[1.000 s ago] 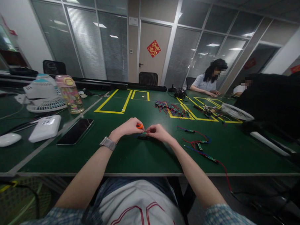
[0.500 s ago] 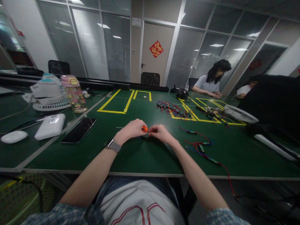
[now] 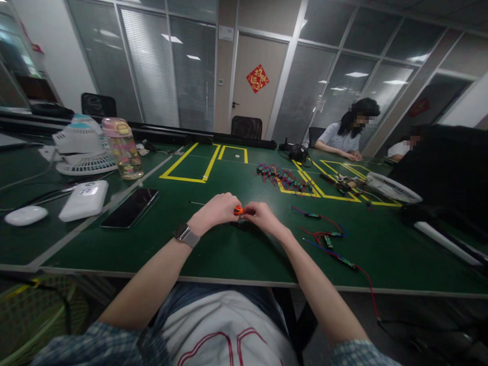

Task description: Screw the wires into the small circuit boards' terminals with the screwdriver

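My left hand [image 3: 220,210] is closed around a screwdriver with an orange and black handle [image 3: 238,210]. Its thin metal shaft juts out to the left past my knuckles. Close by on the right, my right hand [image 3: 263,218] is closed in a pinch at the handle's end; what its fingertips hold is too small to make out. Below the fingertips is a small dark piece, mostly hidden by my hands. To the right of my right hand lie several small green circuit boards [image 3: 328,241] with red and blue wires.
A heap of wired circuit boards [image 3: 287,179] lies farther back, near yellow tape outlines. On the left are a phone [image 3: 130,207], a white power bank [image 3: 83,200], a mouse [image 3: 26,215], a bottle [image 3: 123,149] and a fan [image 3: 81,146]. Another person [image 3: 347,131] sits across the table.
The view has shifted slightly. My hands stay together at nearly the same spot, and my left wrist has turned a little, showing more of the watch face.
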